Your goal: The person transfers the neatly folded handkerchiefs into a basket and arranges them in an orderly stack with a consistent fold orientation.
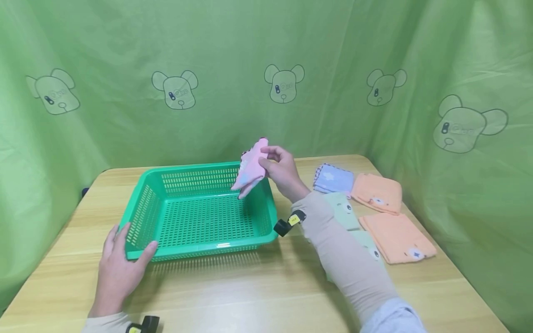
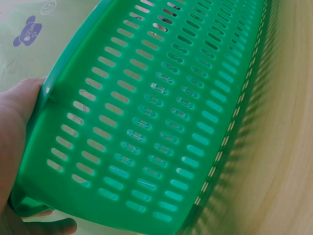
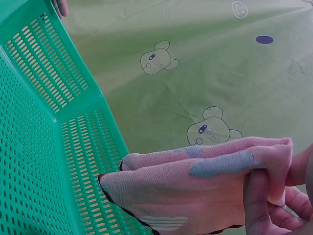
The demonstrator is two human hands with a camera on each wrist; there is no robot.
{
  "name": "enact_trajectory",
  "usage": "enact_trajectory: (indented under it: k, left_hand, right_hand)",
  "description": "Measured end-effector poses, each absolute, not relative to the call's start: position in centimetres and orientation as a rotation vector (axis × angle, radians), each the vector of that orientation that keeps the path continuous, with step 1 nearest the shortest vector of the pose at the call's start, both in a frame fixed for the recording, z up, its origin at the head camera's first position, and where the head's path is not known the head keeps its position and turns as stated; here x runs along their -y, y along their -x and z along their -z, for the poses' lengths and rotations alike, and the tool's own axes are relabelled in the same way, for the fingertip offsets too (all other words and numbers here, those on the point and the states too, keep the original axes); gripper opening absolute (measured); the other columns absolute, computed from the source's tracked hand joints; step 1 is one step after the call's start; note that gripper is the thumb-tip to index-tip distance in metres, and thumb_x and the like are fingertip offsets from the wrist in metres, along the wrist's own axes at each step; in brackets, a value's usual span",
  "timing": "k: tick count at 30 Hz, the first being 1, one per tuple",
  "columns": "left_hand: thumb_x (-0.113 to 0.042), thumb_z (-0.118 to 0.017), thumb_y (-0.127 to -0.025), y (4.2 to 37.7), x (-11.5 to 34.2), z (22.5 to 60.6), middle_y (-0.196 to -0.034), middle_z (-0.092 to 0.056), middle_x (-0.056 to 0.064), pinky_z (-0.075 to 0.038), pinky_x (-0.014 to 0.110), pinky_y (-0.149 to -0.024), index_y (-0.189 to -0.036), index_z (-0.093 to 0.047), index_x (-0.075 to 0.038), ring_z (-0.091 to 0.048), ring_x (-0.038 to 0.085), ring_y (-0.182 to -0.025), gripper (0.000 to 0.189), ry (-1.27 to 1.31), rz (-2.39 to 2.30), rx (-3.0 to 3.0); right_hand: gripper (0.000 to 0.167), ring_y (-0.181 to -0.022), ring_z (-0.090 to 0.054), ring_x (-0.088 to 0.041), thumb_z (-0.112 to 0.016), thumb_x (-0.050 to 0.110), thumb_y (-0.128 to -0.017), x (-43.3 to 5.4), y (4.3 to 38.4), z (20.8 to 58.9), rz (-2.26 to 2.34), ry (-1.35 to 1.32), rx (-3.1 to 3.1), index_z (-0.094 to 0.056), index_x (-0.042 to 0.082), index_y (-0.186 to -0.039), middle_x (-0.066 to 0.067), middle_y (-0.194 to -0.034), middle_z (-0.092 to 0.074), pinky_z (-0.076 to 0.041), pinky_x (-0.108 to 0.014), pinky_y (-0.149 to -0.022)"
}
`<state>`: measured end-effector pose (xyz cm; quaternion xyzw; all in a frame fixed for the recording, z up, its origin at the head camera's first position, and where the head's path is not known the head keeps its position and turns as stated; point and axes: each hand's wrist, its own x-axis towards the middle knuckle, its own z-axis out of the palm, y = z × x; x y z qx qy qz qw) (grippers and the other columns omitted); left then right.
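A green plastic basket (image 1: pixel 206 252) with slotted walls stands on the wooden table, and nothing lies on its floor. My left hand (image 1: pixel 120 273) grips the basket's near left corner, thumb over the front rim and fingers along the side. In my right hand (image 1: pixel 283 171), a folded pink towel (image 1: pixel 251 169) is pinched between thumb and fingers, above the basket's far right corner. Blue-grey patches and a dark stitched edge show on the towel (image 3: pixel 186 188) in the right wrist view.
Right of the basket lie folded towels: a blue one (image 1: pixel 333 179), two orange ones (image 1: pixel 376 192) and green ones (image 1: pixel 343 210), partly hidden by my right forearm. Green curtains (image 1: pixel 233 115) with bear-head prints enclose the table (image 1: pixel 216 296) at the back and sides.
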<state>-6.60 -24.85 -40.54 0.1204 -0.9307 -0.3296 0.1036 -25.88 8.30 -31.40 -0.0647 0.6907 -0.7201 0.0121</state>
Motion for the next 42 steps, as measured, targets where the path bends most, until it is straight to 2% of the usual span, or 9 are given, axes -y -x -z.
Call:
enact_trajectory:
  k: [15,20,26,42]
  left_hand:
    - [-0.053,-0.056,-0.093,6.5,24.9,40.4,-0.160,0.001,0.022,-0.020,0.079,-0.097,-0.152,-0.019,0.001,-0.013,0.060,-0.135,0.088,-0.351,0.956,2.747]
    - [-0.053,-0.057,-0.092,6.5,24.8,40.4,-0.160,0.000,0.022,-0.021,0.078,-0.098,-0.148,-0.029,0.005,-0.014,0.059,-0.136,0.085,-0.348,0.957,2.739]
    - [-0.052,-0.058,-0.092,6.6,24.6,40.4,-0.160,0.000,0.020,-0.021,0.078,-0.098,-0.143,-0.040,0.003,-0.015,0.059,-0.136,0.076,-0.375,1.001,2.722]
    - [-0.052,-0.058,-0.092,6.5,24.6,40.7,-0.160,-0.001,0.020,-0.022,0.078,-0.097,-0.139,-0.047,0.000,-0.015,0.059,-0.136,0.071,-0.374,1.017,2.706]
  right_hand:
    - [0.029,-0.094,-0.060,-0.024,-0.060,0.002,-0.094,-6.9,26.4,32.1,2.149,0.190,-2.235,-0.058,0.002,-0.122,-0.014,-0.112,-0.059,-0.056,-0.029,-0.080]
    - [0.029,-0.096,-0.060,-0.024,-0.061,0.004,-0.094,-6.8,26.6,32.4,2.114,0.170,-2.262,-0.058,0.003,-0.122,-0.014,-0.113,-0.059,-0.056,-0.029,-0.081]
    - [0.029,-0.096,-0.061,-0.025,-0.061,0.004,-0.093,-6.5,26.9,32.7,2.107,0.157,-2.254,-0.058,0.003,-0.122,-0.013,-0.112,-0.060,-0.056,-0.029,-0.082]
    - [0.027,-0.092,-0.062,-0.023,-0.061,0.004,-0.094,-5.2,27.6,33.3,2.130,0.080,-2.184,-0.059,0.003,-0.121,-0.014,-0.110,-0.060,-0.057,-0.028,-0.079]
